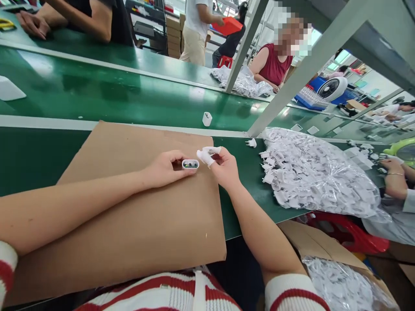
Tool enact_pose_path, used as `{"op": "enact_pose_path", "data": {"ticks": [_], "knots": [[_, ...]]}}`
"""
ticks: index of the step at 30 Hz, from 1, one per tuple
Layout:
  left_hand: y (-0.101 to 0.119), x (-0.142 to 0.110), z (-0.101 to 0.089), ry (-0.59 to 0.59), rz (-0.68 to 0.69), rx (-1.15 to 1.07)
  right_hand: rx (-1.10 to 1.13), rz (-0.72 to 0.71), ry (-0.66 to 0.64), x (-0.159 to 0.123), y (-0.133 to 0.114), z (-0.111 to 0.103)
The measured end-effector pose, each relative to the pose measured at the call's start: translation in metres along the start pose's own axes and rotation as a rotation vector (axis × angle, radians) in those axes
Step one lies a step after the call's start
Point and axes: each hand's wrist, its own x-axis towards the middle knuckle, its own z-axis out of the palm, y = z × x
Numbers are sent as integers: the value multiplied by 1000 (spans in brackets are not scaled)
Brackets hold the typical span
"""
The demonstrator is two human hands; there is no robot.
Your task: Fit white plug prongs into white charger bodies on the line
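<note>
Between the thumb and fingers of my left hand (165, 169) is a white charger housing (190, 164). Its open end faces up toward me, and green and dark parts show inside. Just right of it, my right hand (225, 166) has white finger cots (207, 155) on the thumb and index finger. Those two tips are pinched together; whatever may be between them is too small to make out. Both hands are above a sheet of brown cardboard (145, 224) on the green bench.
A white charger housing (207, 119) stands on the green conveyor belt (129, 95). Right of the cardboard lie a plug piece (251, 143) and a big plastic bag of white parts (320, 172). A slanted metal post (292, 73) rises behind. A co-worker's hand (392, 166) is at far right.
</note>
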Motion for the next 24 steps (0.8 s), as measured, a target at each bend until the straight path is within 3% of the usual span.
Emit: {"op": "enact_pose_path", "data": {"ticks": [5, 11, 17, 24], "knots": [[4, 3, -1, -48, 46, -92, -497, -419, -171, -12, -10, 5], [5, 3, 0, -52, 72, -77, -786, -616, -200, -14, -12, 9], [2, 3, 1, -40, 118, -56, -844, -578, -261, -9, -18, 11], [6, 0, 3, -19, 44, -35, -827, -379, -241, -5, -26, 15]]}}
